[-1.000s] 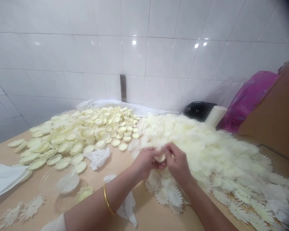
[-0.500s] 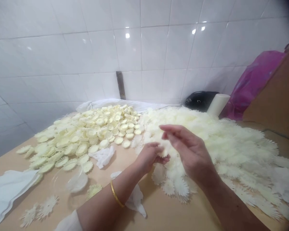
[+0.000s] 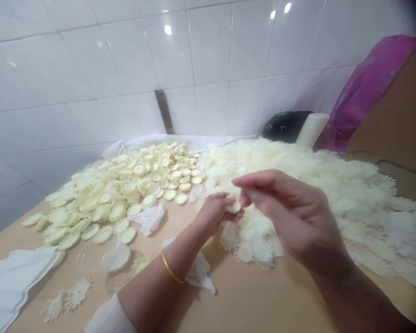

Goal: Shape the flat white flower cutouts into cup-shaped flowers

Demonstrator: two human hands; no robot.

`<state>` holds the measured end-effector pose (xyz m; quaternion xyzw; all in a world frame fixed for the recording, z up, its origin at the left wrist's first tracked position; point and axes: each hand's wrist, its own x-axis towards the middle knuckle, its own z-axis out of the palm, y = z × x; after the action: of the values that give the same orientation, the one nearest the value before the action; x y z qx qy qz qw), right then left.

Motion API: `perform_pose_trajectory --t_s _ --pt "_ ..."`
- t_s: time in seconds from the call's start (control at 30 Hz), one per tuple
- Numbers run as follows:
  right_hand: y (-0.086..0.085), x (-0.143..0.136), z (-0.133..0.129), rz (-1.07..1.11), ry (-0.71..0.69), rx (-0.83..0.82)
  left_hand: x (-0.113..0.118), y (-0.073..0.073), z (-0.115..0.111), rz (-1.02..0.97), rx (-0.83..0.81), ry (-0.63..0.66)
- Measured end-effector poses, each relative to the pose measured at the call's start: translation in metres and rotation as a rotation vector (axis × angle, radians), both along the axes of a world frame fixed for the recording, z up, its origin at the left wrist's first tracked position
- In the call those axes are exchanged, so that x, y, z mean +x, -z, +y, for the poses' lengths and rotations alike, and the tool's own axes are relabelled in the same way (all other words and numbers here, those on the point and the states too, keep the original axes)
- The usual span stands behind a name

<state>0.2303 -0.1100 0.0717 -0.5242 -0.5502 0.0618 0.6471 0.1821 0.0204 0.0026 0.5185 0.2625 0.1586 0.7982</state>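
My left hand [image 3: 214, 212], with a gold bangle [image 3: 171, 267] on the forearm, is closed around a small pale-yellow disc with a toothed edge [image 3: 234, 207]. Only part of that disc shows between the fingers. Beside it, my right hand [image 3: 294, 215] has thumb and forefinger pinched together; anything between the tips is too small to make out. Behind and to the right of the hands spreads a heap of pale, petal-edged flower cutouts [image 3: 333, 194]. On the left lies a pile of cupped yellowish discs with toothed rims [image 3: 118, 210].
Crumpled white cloth [image 3: 149, 219], a clear round dish [image 3: 115, 255], loose flower cutouts [image 3: 78, 292] and folded white sheets [image 3: 17, 282] lie on the table [image 3: 249, 300]. At the back are a white roll [image 3: 312, 131], a black bag [image 3: 284, 126] and a magenta bag [image 3: 370, 88] by the tiled wall.
My right hand has shifted right and nearer to me, its pinched fingertips now close beside the disc in my left hand. The whole view has tilted slightly downward.
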Motion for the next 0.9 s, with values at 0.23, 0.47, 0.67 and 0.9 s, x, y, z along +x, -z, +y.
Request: perform_pose_trajectory --t_s 0.23,0.47,0.67,0.9 --pt "0.026 0.026 0.018 -0.046 0.169 -0.055 0.003 0.003 0.003 0.037 -0.02 -0.021" --pt "0.055 0.051 0.035 0.002 0.345 -0.095 0.001 -0.007 -0.001 0.075 -0.024 -0.012" --pt "0.065 0.054 0.042 0.033 0.405 -0.11 0.001 -0.006 0.0 0.043 -0.032 -0.01" --pt "0.07 0.055 0.043 -0.038 0.441 -0.123 0.001 -0.008 0.001 0.042 -0.025 -0.007"
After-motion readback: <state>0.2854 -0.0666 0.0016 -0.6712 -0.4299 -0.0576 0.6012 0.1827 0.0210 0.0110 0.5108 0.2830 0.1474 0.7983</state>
